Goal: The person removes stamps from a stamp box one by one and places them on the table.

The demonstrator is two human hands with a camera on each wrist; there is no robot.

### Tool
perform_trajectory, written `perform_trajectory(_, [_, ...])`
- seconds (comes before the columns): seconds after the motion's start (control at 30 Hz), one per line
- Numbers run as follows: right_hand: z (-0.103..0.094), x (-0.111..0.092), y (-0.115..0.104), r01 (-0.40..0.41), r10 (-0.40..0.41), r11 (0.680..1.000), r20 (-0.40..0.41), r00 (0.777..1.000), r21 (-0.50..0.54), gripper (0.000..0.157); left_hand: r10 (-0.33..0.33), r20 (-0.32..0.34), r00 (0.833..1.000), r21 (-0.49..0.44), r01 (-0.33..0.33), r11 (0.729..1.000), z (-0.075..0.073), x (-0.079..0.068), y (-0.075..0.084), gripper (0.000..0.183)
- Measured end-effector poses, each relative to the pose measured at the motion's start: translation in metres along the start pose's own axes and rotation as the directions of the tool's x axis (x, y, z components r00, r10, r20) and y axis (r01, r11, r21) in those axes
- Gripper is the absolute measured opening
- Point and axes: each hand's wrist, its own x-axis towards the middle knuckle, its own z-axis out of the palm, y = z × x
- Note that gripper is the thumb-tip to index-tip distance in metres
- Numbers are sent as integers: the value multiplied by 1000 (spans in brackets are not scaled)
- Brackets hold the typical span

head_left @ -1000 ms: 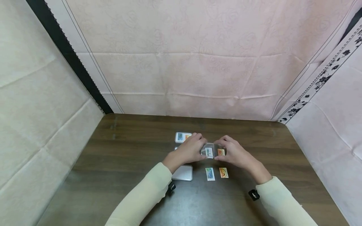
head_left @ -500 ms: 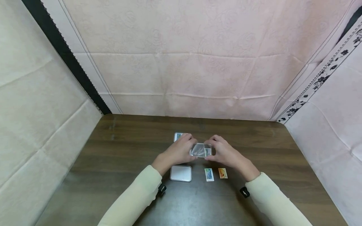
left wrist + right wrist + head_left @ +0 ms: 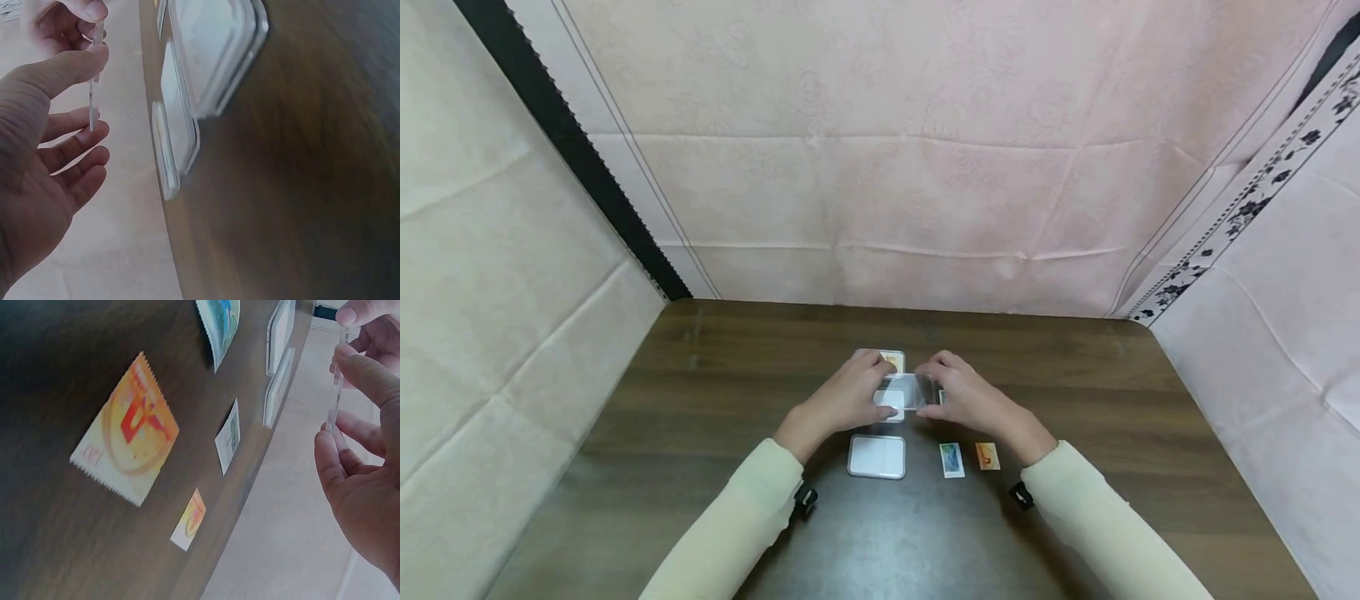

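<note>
Above the table, both hands hold a thin clear plastic lid (image 3: 916,392) by its opposite ends. My left hand (image 3: 838,400) pinches its left end between thumb and fingers; my right hand (image 3: 977,400) pinches the right end. In the left wrist view the lid (image 3: 94,94) appears edge-on. Below it lies a flat clear case (image 3: 892,414), partly covered by the left hand. Another case (image 3: 895,358) at the back contains an orange stamp. The right wrist view shows an orange stamp (image 3: 128,434), a blue-green stamp (image 3: 222,325), a pale green stamp (image 3: 229,439) and a smaller-looking orange stamp (image 3: 189,522).
A third flat case (image 3: 877,457) lies nearer the person, in line with the other two. The wooden table (image 3: 737,367) ends at a pale cloth backdrop (image 3: 880,208), with more cloth hanging at both sides.
Both hands have moved left together with the clear lid, from over the pale green and orange stamps to over the middle case. The front case and front stamps stay put.
</note>
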Motion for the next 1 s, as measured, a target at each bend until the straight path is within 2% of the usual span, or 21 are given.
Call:
perform_trajectory(0.33, [13, 9, -4, -6, 1, 998, 73, 997, 67, 63, -20, 34, 999, 12, 19, 1000, 0, -9, -16, 63])
perform_trajectory(0.63, [23, 16, -10, 12, -14, 1000, 79, 997, 24, 59, -39, 32, 999, 14, 39, 999, 2, -17, -25, 63])
perform_trajectory(1.0, [34, 26, -11, 4, -3, 1000, 106, 994, -6, 61, -73, 54, 996, 12, 73, 997, 10, -18, -37, 64])
